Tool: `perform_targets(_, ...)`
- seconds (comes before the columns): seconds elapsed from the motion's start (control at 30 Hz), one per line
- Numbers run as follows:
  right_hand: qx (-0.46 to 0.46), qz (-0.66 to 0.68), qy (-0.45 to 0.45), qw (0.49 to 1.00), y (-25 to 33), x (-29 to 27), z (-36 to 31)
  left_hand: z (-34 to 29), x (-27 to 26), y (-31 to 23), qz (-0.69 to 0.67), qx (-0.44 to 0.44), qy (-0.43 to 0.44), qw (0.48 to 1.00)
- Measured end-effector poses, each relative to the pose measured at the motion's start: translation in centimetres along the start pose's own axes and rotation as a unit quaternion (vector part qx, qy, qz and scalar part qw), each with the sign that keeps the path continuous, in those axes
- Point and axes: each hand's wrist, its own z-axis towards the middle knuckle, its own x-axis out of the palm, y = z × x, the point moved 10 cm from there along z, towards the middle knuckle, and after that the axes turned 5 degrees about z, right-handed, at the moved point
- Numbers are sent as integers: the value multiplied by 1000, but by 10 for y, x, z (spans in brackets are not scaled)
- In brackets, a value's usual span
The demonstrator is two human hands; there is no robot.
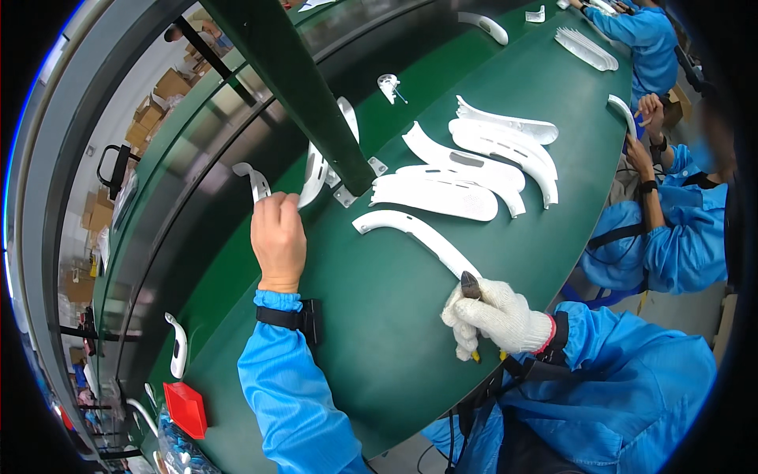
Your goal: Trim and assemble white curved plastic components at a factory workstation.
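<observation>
My bare left hand (279, 241) reaches to the far left side of the table. Its fingers are closed on the end of a curved white plastic part (254, 182). A longer white plastic shell (316, 170) lies just right of those fingers, partly hidden by the green post. My right hand (501, 317), in a white knitted glove, is wrapped round dark-tipped pliers (470, 284) with yellow showing at the handle ends. Beyond the pliers lies a long curved white plastic piece (422, 237); the glove and pliers cover its near end.
A green post (292, 87) is bolted to the green table (371, 316). Several white shells (466, 170) lie beyond my right hand. A small white part (388, 88) sits farther back, a red bin (185, 409) at lower left. Co-workers in blue (687, 229) sit along the right edge.
</observation>
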Motion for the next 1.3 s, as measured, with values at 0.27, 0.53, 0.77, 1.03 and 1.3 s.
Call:
perform_targets(0.27, -2, -5, 2, 1000, 1, 0, 0, -8, -5, -29, 20, 110, 25, 993)
perform_targets(0.53, -3, -2, -4, 1000, -1, -2, 1, -25, -41, -18, 25, 72, -12, 997)
perform_targets(0.77, 8, -10, -7, 1000, 3, 2, -1, -55, -66, 15, 41, 13, -37, 998)
perform_targets(1.03, 10, -10, -18, 1000, -2, -1, 0, -78, -32, 70, 181, 13, 119, 976)
perform_targets(1.3, 3, 4, -11, 1000, 2, -3, 1, -90, 51, 74, 294, -38, 368, 882)
